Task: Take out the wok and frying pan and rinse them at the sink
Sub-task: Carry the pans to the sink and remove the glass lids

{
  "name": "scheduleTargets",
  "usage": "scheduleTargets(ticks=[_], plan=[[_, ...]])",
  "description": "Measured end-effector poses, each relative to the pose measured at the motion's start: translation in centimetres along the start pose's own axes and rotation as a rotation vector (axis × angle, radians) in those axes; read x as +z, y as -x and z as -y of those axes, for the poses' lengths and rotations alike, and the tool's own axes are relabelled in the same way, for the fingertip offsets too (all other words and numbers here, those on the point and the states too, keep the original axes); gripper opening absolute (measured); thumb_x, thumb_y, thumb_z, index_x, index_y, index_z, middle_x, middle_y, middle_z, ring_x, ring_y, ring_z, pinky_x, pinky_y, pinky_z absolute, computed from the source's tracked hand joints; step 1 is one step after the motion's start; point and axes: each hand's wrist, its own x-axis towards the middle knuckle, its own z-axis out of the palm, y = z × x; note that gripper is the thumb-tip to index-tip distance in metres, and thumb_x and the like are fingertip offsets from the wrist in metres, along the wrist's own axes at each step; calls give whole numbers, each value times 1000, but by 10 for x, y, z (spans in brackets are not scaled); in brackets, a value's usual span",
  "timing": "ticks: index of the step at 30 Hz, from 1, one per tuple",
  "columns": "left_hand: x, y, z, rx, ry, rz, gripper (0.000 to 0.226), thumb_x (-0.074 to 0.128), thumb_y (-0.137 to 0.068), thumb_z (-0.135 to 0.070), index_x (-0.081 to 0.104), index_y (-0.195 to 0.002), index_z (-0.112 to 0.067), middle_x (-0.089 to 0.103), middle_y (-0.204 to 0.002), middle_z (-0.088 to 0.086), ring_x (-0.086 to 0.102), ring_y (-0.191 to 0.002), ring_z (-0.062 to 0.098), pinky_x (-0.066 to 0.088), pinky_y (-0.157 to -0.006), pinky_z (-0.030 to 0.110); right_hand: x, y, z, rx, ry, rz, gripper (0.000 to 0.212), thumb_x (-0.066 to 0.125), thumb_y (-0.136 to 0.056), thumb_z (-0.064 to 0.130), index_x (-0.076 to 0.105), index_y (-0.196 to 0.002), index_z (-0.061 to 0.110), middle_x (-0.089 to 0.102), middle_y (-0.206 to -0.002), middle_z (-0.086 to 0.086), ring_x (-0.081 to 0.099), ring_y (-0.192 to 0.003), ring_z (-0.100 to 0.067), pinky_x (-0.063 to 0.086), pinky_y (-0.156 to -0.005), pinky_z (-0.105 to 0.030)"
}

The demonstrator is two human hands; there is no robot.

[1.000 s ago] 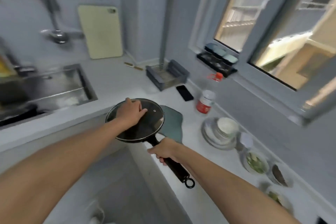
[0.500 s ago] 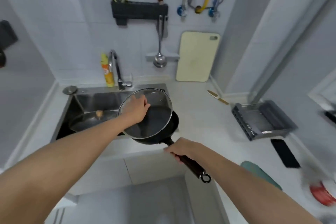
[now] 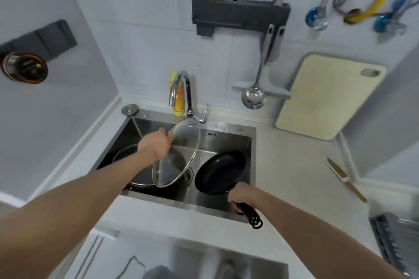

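Observation:
My right hand [image 3: 240, 194] grips the black handle of the dark frying pan [image 3: 220, 172], which hangs tilted over the right half of the steel sink [image 3: 226, 136]. My left hand [image 3: 156, 144] holds the round glass lid [image 3: 179, 154] by its knob, lifted off the pan and tilted on edge over the sink's middle. The dark wok [image 3: 140, 172] lies in the sink's left half, partly hidden by my left arm and the lid.
A chrome faucet [image 3: 181, 88] stands behind the sink with a yellow bottle [image 3: 178, 97] beside it. A ladle [image 3: 253, 97] and a cream cutting board [image 3: 328, 97] lean at the back wall. A knife [image 3: 344, 179] lies on the right counter, a grey rack [image 3: 394, 240] at far right.
I have turned from the right counter to the sink, carrying the pan over it. My left hand lifted the lid off the pan and swung it left; the pan now tilts into the sink.

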Motion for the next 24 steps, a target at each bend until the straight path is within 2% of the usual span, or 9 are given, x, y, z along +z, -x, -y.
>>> scheduleTargets(ticks=[5,9,12,14,15,17,19,22,24], plan=[[24,-23,17,-102,28,53,54,19,-101,-49,54,-107,-9,63,-101,17,63,-89,37,47,-73,40,-10,-61,3,68,-47,100,21,56,-92,6,55,-71,2,60,-46,-11,56,-38,-20,45,-48,-27],[40,-35,12,-111,61,124,40,27,-103,-35,54,-105,-6,64,-101,16,61,-84,34,48,-74,40,-8,-91,-2,48,-56,127,24,59,-95,9,53,-72,2,59,-44,-7,55,-35,-16,44,-44,-24],[48,-42,10,-134,55,175,48,26,-101,-46,58,-94,-10,65,-97,12,60,-88,31,49,-82,39,-1,-104,-4,78,-119,129,11,59,-95,5,51,-92,0,57,-43,-10,53,-30,-16,42,-38,-20],[54,-47,8,-135,26,188,57,23,-98,-53,60,-97,-9,66,-102,14,63,-95,35,50,-89,43,3,-115,-7,89,-150,95,24,60,-94,5,44,-111,-1,57,-51,-13,52,-31,-16,42,-36,-18],[55,-47,5,-108,2,197,54,24,-99,-50,59,-100,-9,65,-104,15,62,-97,35,50,-91,45,5,-118,-7,86,-153,89,26,60,-95,6,44,-113,-2,57,-54,-13,53,-33,-15,42,-37,-18],[57,-45,-3,-71,-16,206,40,26,-104,-35,57,-108,-11,60,-109,15,60,-100,36,48,-93,47,10,-125,-8,89,-123,95,23,60,-96,9,50,-113,-3,59,-64,-14,57,-45,-16,49,-47,-22],[61,-47,-9,-102,25,205,35,26,-106,-27,55,-114,-11,57,-112,17,57,-103,38,47,-92,48,15,-133,-11,70,-31,114,28,57,-97,11,50,-121,-3,61,-80,-16,61,-65,-22,55,-64,-30],[65,-47,-16,-132,35,243,42,25,-106,-34,56,-114,-6,58,-113,18,53,-108,38,48,-91,46,22,-139,-12,-3,196,101,26,51,-93,4,51,-119,-2,58,-92,-14,62,-93,-30,56,-86,-40],[68,-48,-17,-167,66,240,50,27,-103,-44,58,-112,-5,62,-110,17,54,-109,35,47,-89,42,26,-143,-17,-10,263,112,33,48,-93,4,51,-125,-1,61,-108,-16,62,-105,-32,53,-92,-40]])
